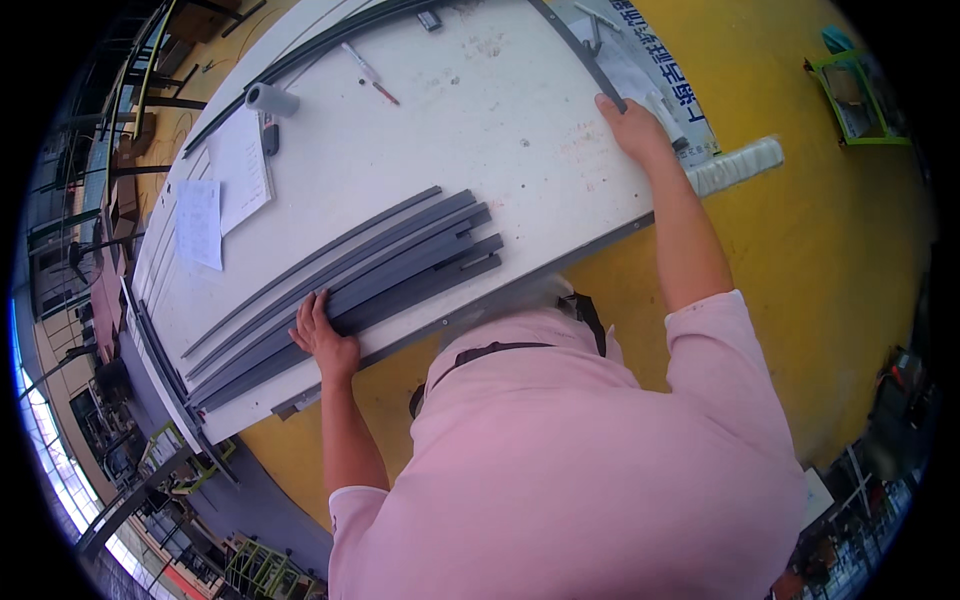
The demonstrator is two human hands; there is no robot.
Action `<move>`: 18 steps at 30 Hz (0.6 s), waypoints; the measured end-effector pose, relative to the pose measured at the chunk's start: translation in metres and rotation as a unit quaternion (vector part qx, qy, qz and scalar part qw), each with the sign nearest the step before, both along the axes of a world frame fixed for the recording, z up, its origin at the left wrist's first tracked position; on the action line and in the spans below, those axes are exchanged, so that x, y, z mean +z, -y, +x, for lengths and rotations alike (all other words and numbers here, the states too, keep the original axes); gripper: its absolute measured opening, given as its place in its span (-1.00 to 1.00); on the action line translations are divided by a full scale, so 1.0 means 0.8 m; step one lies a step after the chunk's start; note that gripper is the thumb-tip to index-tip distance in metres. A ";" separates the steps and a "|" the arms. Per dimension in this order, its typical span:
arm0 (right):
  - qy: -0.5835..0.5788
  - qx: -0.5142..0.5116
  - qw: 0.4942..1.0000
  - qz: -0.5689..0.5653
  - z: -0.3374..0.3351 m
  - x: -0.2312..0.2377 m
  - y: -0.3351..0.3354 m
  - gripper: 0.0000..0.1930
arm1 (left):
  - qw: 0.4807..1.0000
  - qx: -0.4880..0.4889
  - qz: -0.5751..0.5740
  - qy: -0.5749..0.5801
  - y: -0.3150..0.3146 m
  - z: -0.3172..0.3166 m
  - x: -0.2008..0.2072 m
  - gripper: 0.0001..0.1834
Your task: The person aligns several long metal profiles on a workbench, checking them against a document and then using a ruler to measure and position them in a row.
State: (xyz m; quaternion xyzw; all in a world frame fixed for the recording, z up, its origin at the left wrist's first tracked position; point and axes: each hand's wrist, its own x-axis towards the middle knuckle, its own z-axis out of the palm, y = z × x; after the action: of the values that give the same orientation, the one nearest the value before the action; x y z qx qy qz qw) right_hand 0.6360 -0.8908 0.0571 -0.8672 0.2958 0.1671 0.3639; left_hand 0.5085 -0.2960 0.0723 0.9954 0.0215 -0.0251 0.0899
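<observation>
Several long dark grey strips lie side by side across the front left of the white table. My left hand rests on their near part, its fingers stretched out and slightly apart over the strips. At the table's right side my right hand is closed round the near end of a narrow grey strip that runs along the edge. The fingers under that strip are partly hidden.
Paper sheets, a grey-white roll, a dark cutter, a marker and a red pen lie on the table. Long dark strips line its far side. A plastic-wrapped bundle juts out at the right. A green-framed cart stands beyond.
</observation>
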 end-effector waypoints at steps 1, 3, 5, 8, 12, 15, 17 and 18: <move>0.005 0.004 0.999 -0.046 0.004 -0.012 0.008 -0.10 | 1.000 0.002 -0.002 -0.006 0.008 0.006 0.001 0.04; 0.051 -0.003 0.990 -0.133 -0.004 -0.041 0.006 -0.11 | 1.000 -0.011 0.009 -0.001 0.001 0.006 -0.007 0.04; 0.046 0.002 0.989 -0.138 -0.003 -0.027 -0.003 -0.11 | 1.000 -0.009 0.016 -0.007 -0.002 0.001 -0.009 0.03; 0.002 0.019 0.997 -0.075 -0.006 -0.001 -0.008 -0.17 | 0.999 -0.021 0.034 -0.016 -0.006 0.002 -0.006 0.03; 0.063 0.008 0.987 -0.151 0.001 -0.011 -0.013 -0.18 | 0.998 -0.046 0.048 -0.020 -0.016 -0.003 -0.004 0.05; 0.081 0.027 0.980 -0.182 -0.001 -0.014 -0.012 -0.20 | 0.995 -0.074 0.058 -0.011 -0.016 -0.004 -0.002 0.03; 0.089 0.000 0.977 -0.195 -0.007 -0.012 -0.010 -0.21 | 0.993 -0.101 0.064 0.002 -0.014 0.008 -0.006 0.02; 0.094 0.006 0.973 -0.208 -0.007 -0.012 -0.010 -0.22 | 0.991 -0.118 0.068 0.015 -0.012 0.009 -0.007 0.01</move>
State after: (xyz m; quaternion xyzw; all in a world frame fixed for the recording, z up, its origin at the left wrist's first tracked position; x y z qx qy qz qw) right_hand 0.6308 -0.8828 0.0471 -0.9376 0.2833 0.0213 0.2005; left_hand 0.5155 -0.2863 0.0669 0.9950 -0.0961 -0.0189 0.0190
